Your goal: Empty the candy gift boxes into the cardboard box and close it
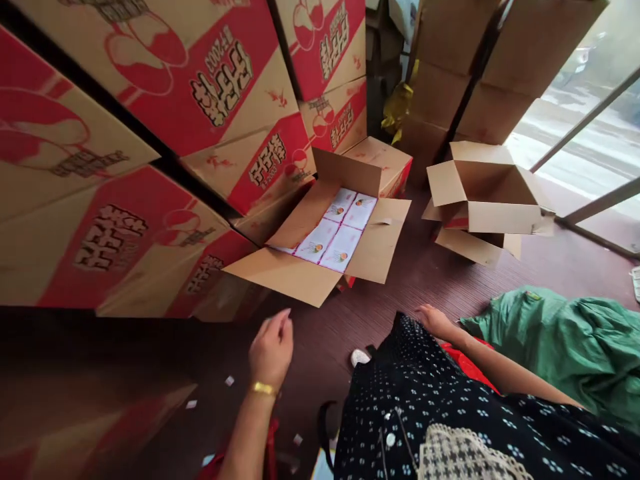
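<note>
My left hand point(273, 350), with a gold band at the wrist, hangs above the floor in front of an open carton. Its fingers are bent together, and nothing shows in them. My right hand point(436, 323) is beside the dark patterned dress point(395, 373), fingers partly stretched out and holding nothing visible. Ahead stands the open carton point(383, 233), its flaps folded outward. White packs point(340, 237) with pink edges lie in rows inside it. Neither hand touches the carton or the packs.
Printed red-and-brown cartons point(225, 87) are stacked high on the left. Plain cartons point(440, 73) rise at the back. Another open carton point(500, 187) stands at the right, near the glass. A green sack point(570, 340) lies at right. Small scraps dot the floor point(310, 327).
</note>
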